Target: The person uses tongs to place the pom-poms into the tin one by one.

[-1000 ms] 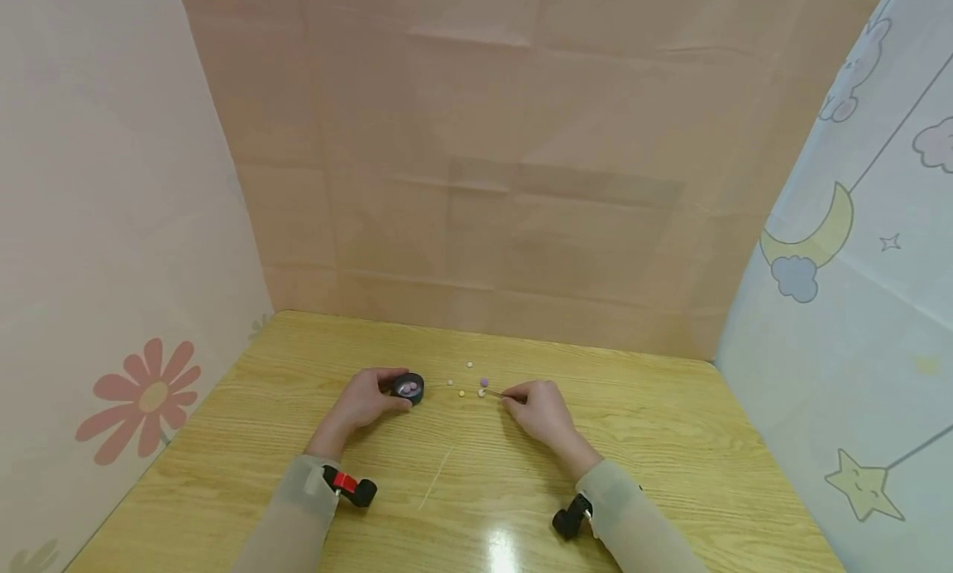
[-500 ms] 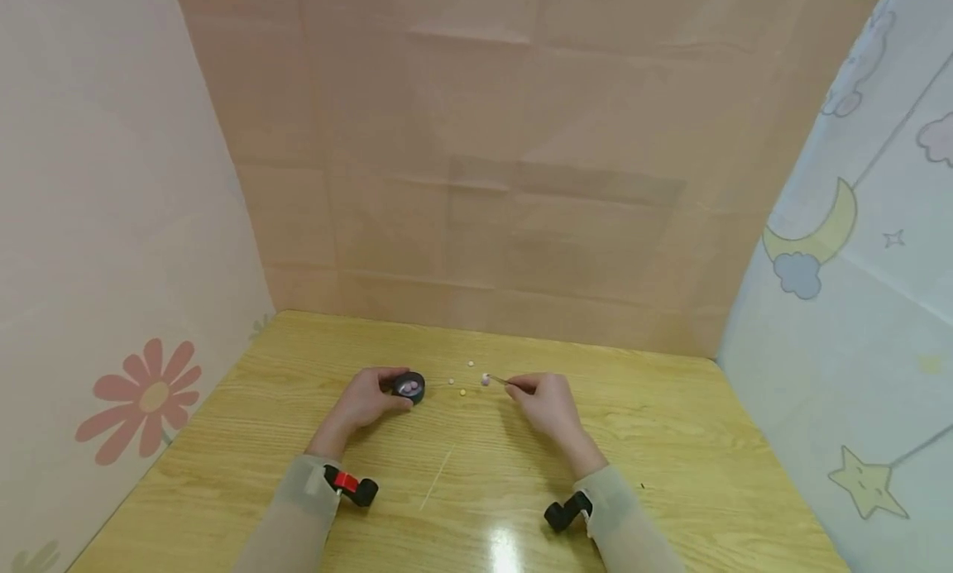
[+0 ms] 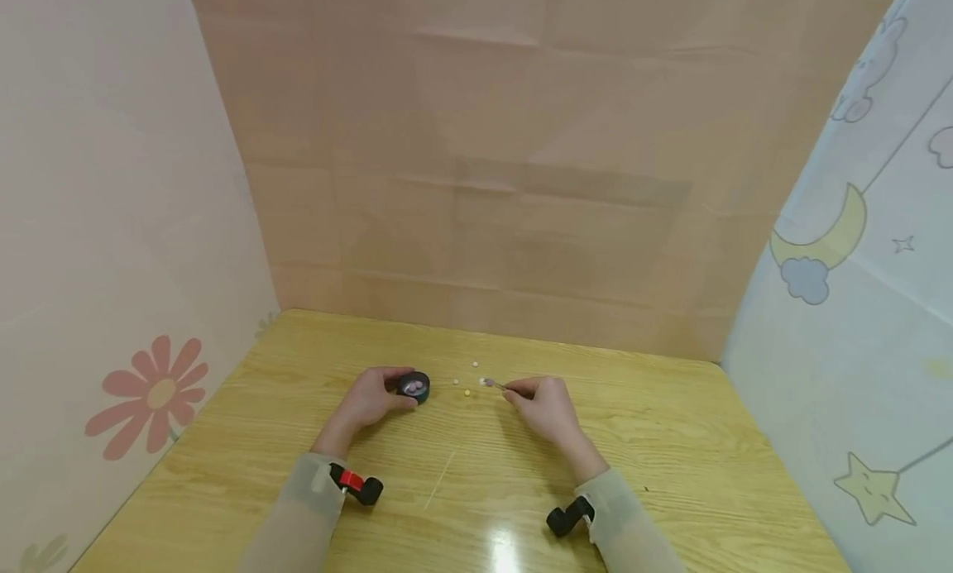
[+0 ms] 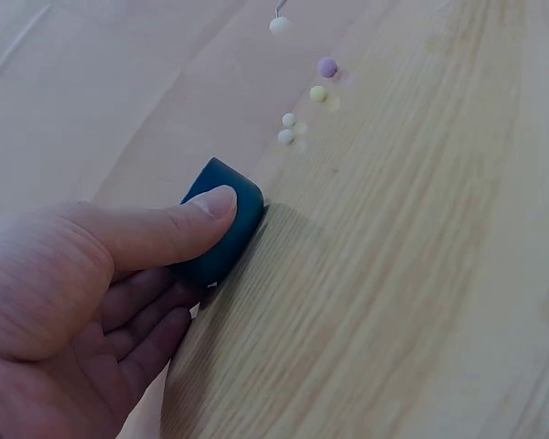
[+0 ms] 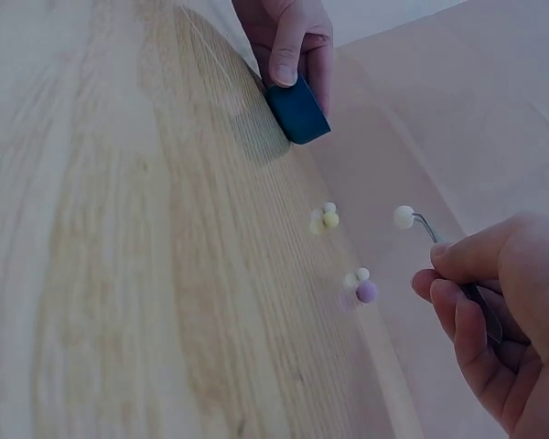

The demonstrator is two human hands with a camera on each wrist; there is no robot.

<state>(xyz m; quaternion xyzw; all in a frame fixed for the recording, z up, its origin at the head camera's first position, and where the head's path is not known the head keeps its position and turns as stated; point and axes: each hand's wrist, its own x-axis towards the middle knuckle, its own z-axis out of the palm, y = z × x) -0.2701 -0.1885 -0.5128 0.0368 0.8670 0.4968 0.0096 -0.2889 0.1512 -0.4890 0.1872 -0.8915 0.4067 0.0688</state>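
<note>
My left hand (image 3: 372, 395) grips a small round dark teal cup (image 3: 413, 388) by its sides, thumb on the near wall. Purple balls (image 3: 414, 386) lie inside it. With thumb and fingers my right hand (image 3: 546, 408) pinches bent-tip tweezers (image 5: 426, 227), and a white ball (image 5: 403, 217) is held at their tip, off the table. Close below the tip, a purple ball (image 5: 366, 292) sits on the wood. A yellow ball (image 3: 466, 393) and two small white balls, one nearer the cup (image 3: 456, 382) and one farther back (image 3: 475, 365), lie between the hands.
The wooden table (image 3: 447, 507) runs back to a tan paper backdrop (image 3: 491, 184). White printed sheets stand at the left (image 3: 112, 184) and right (image 3: 856, 350). A tiny dark speck (image 3: 645, 489) lies right of the right forearm. Each wrist wears a black camera mount.
The tweezers have raised the white ball off the table, from in front of the purple ball, and carried it slightly left. My left hand and the cup stay put.
</note>
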